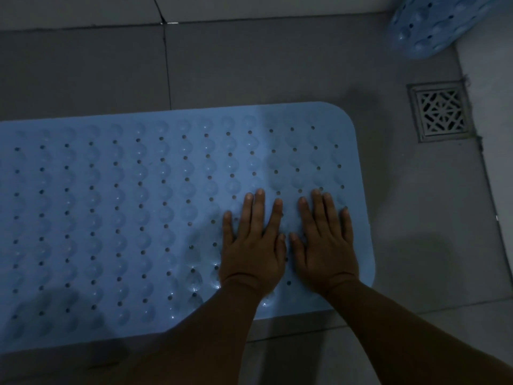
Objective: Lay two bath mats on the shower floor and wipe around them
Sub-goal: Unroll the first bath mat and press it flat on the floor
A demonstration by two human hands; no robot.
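A: From the head camera, where do things stand?

B: One blue bath mat (pixel 155 207) lies flat on the grey shower floor (pixel 249 65), its rounded right end just short of the floor drain (pixel 440 111). The left hand (pixel 254 245) and the right hand (pixel 323 243) lie side by side near that right end, palms down, fingers straight and slightly spread, pressing on the mat and gripping nothing.

A: And the second one?

B: The second mat (pixel 433 23) is rolled or bunched at the top right corner, well apart from the first (only part of it shows). So I judge the task to be at an early stage: first mat being seated, second not yet laid, no wiping cloth in sight.

A: How should this pressing be done well?

B: The underside can't be seen, but the dimples suggest suction cups, so firm, even pressure matters. I'd work with flat palms, not fingertips, and move outward from the middle toward the edges, so no air or ripple gets trapped. The near right corner deserves attention, since a lifted corner is what trips a foot. Keeping the mat's end off the drain would let water run away.

A: Any risk?

B: The light is dim, so a small buckle could go unnoticed; feeling along the rim would catch it.
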